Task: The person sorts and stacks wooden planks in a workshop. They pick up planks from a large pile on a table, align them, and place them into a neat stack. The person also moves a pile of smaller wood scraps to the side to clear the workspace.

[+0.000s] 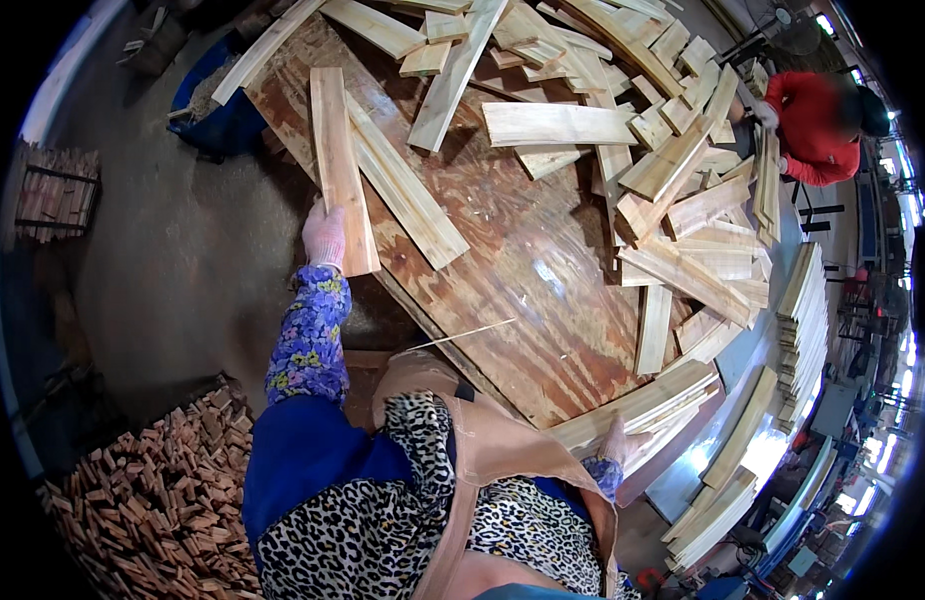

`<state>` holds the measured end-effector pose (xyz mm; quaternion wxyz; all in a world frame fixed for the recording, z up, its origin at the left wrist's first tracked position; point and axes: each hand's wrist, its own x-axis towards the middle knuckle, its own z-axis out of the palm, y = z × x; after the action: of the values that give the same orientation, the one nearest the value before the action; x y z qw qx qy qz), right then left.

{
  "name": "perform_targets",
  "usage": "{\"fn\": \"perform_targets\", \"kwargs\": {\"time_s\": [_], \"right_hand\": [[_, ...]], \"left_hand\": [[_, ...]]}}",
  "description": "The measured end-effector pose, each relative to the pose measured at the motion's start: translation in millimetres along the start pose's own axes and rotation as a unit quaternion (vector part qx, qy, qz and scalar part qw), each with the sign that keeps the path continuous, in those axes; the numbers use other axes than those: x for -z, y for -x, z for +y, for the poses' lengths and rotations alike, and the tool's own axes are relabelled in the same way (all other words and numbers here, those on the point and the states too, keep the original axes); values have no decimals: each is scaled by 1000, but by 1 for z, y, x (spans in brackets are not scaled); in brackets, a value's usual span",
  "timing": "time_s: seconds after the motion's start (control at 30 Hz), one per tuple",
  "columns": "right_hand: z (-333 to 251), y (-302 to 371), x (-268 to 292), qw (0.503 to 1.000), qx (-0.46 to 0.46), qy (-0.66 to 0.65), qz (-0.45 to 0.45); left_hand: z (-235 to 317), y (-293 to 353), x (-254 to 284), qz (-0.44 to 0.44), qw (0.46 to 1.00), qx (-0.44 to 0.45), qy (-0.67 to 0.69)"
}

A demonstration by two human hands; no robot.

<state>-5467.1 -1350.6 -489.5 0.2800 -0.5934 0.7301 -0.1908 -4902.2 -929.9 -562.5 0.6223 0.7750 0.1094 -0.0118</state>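
My left hand (325,238), in a pale pink glove, is closed on the near part of a long wooden board (341,150). That board is held at the left edge of the plywood table (463,290), with its far end pointing away from me. Beside it lies a pair of narrow boards (408,190). At the near right, my right hand (617,442) grips the near end of a small stack of wooden boards (673,398); its fingers are partly hidden. A thin wood sliver (463,333) lies across the table's near left edge.
Loose boards (673,190) heap over the table's far and right side. More boards (728,470) lie in rows beyond the right edge. Short wood pieces (163,490) pile up on the floor at left. A blue tub (218,115) stands far left. A person in red (818,125) works at far right.
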Motion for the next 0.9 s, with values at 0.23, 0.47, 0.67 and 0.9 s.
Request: {"fn": "perform_targets", "kwargs": {"time_s": [0.23, 0.47, 0.67, 0.9], "right_hand": [[-22, 12, 5, 998, -27, 59, -27], [14, -9, 2, 999, -19, 46, -8], [-3, 0, 4, 991, -16, 135, 16], [-12, 0, -2, 994, -38, 103, -7]], "left_hand": [[-3, -78, 25, -15, 986, -32, -160], [104, -20, -73, 17, 883, -44, -467], [100, 38, -162, -27, 878, 78, -471], [79, 40, -84, -160, 975, 66, -137]]}}
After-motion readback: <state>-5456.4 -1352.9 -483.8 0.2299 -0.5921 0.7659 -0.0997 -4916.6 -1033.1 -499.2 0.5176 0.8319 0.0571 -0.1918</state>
